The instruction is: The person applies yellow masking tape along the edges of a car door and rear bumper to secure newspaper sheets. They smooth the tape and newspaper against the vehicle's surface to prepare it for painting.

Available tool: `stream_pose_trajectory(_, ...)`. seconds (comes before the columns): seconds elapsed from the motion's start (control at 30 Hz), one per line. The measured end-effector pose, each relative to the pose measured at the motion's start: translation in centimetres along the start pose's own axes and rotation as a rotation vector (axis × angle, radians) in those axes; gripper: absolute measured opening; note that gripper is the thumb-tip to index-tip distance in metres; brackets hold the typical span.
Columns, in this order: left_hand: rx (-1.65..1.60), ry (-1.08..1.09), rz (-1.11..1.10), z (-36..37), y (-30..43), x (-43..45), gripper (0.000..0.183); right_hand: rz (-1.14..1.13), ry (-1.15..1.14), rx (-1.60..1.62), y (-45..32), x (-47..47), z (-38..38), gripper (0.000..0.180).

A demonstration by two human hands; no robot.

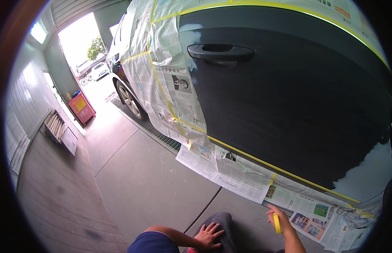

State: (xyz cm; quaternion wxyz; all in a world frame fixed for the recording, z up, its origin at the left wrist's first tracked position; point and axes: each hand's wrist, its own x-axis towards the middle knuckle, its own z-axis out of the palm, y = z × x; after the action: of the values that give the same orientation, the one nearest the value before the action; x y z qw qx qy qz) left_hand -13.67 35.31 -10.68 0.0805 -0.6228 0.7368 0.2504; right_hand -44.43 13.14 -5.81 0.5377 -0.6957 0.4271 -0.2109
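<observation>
My left hand (209, 236) rests flat on my bent knee (226, 221), fingers spread, with nothing in it. A roll of yellow masking tape (276, 223) is held in my right hand (283, 221), beside the newspaper along the car's sill. Before me stands a car door panel (278, 95) in matt dark grey, with pale patches at its upper left and lower right. Its door handle (220, 52) is dark too. Yellow tape (246, 156) runs along the panel's lower edge. Newspaper sheets (183, 104) cover the bodywork to the left.
Newspaper (243, 186) hangs from the sill onto the concrete floor (145, 177). A floor grating (166, 140) runs by the car's wheel (128, 98). At the left stand a red box (82, 109) and an open wall compartment (55, 125). Beyond the doorway is a white car (100, 70).
</observation>
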Motion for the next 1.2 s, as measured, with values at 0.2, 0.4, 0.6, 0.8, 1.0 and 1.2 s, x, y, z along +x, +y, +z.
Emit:
stream_pose_trajectory(0.2, -0.014, 0.012, 0.001, 0.2, 0.0, -0.1, 0.081, -0.053, -0.202, -0.146, 1.0, -0.2, 0.2, 0.045)
stream_pose_trajectory(0.4, -0.008, 0.018, 0.003, 0.5, -0.1, -0.1, 0.082, 0.009, -0.125, -0.162, 0.9, 0.0, 0.3, 0.051)
stream_pose_trajectory(0.6, -0.002, 0.01, 0.007, 0.7, -0.3, 0.1, 0.082, -0.003, -0.154, -0.168, 1.5, -0.1, 0.2, 0.053)
stream_pose_trajectory(0.8, 0.004, 0.002, 0.004, 0.4, -0.2, 0.1, 0.082, -0.016, -0.175, -0.169, 1.7, -0.1, 0.2, 0.054)
stream_pose_trajectory(1.0, 0.007, 0.009, 0.005, 0.4, -0.1, 0.0, 0.081, -0.039, -0.179, -0.162, 0.8, -0.2, 0.2, 0.051)
stream_pose_trajectory(1.2, 0.013, 0.007, 0.004, 0.2, -0.1, 0.0, 0.081, -0.031, -0.198, -0.128, 0.9, -0.1, 0.2, 0.05)
